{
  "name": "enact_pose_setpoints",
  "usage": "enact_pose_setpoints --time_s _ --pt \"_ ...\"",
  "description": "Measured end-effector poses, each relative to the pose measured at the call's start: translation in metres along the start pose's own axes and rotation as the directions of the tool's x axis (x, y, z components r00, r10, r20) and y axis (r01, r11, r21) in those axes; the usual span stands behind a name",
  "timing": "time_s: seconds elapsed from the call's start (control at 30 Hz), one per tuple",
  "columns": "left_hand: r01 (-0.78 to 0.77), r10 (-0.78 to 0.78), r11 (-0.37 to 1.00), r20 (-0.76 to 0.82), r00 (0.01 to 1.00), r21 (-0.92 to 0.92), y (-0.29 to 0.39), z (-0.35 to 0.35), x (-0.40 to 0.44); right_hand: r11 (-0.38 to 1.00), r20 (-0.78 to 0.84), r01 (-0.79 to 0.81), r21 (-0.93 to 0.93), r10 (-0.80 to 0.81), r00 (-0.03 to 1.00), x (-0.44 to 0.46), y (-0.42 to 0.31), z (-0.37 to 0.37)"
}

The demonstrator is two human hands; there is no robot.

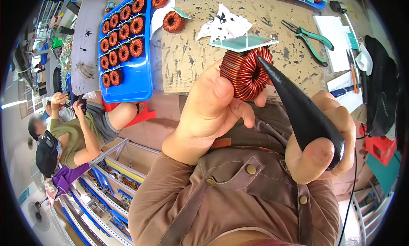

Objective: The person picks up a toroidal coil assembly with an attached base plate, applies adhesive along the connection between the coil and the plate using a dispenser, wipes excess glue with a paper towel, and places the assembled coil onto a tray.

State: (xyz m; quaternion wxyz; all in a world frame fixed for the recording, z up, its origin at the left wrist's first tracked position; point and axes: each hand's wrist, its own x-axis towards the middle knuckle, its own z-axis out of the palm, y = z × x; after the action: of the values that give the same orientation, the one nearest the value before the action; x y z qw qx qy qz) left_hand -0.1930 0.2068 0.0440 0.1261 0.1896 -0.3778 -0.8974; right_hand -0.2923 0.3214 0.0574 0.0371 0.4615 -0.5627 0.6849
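Note:
My left hand (213, 105) holds a copper-wound toroid coil (246, 74) up in front of my chest, fingers round its side and underside. A pale green board (243, 43) sits on top of the coil, with thin pins sticking up from it. In my right hand (321, 139) is a black tapered tool (298, 101), gripped at its wide end. Its pointed tip is at the upper right of the coil, close to the winding below the board; whether it touches the wire I cannot tell.
A blue tray (132, 73) with several coils stands at the left. Two more coils lie near it. Green-handled pliers (309, 39), white papers (332, 41) and a stained white cloth (223, 24) rest on the worn tabletop (183, 67). A co-worker (76, 139) sits at the left.

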Motion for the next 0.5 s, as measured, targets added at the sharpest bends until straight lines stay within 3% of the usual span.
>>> enact_pose_setpoints --time_s 0.13,0.5 --pt "0.011 0.003 0.983 0.073 0.997 -0.182 -0.0010 -0.0053 0.0015 1.000 0.026 -0.004 -0.001 0.004 1.000 0.0010 -0.0004 -0.0001" --pt "-0.010 0.021 0.983 0.060 0.998 -0.181 -0.0035 -0.0042 0.0009 1.000 -0.007 -0.010 -0.020 0.010 1.000 0.0017 -0.0002 0.0046"
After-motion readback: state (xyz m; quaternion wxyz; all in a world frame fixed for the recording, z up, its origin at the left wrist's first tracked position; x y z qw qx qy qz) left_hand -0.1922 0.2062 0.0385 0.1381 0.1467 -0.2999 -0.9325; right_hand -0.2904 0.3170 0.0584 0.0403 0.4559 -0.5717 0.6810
